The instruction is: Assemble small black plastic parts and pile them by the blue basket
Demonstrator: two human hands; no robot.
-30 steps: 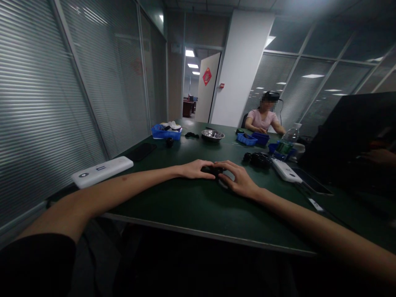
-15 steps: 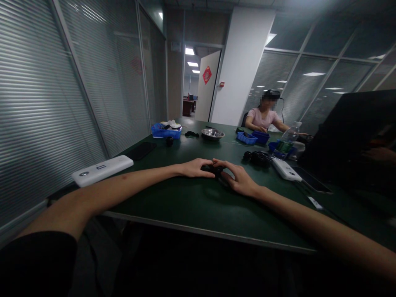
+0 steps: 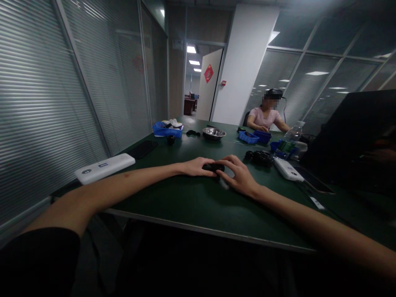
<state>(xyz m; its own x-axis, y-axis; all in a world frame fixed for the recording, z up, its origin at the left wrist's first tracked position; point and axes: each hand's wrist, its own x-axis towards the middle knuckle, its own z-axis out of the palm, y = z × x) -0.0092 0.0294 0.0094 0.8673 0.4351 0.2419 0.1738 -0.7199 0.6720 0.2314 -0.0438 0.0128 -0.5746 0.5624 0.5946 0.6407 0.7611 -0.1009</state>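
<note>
A small black rounded part lies between my two hands, just over the green table. From its left side, my left hand grips it between thumb and fingers. The fingertips of my right hand close on its right end. Its exact kind is too dark to make out. Beneath my right palm shows a pale, blurred patch, which I cannot name. To the right of my hands sits a cluster of black parts.
A steel bowl, a blue basket and a black round part stand farther back. White power banks lie left and right. A bottle and blue trays stand right, near a seated person.
My right fingers have shifted slightly and now close over the right end of the black part. My left hand keeps its grip. The view has tilted a little.
</note>
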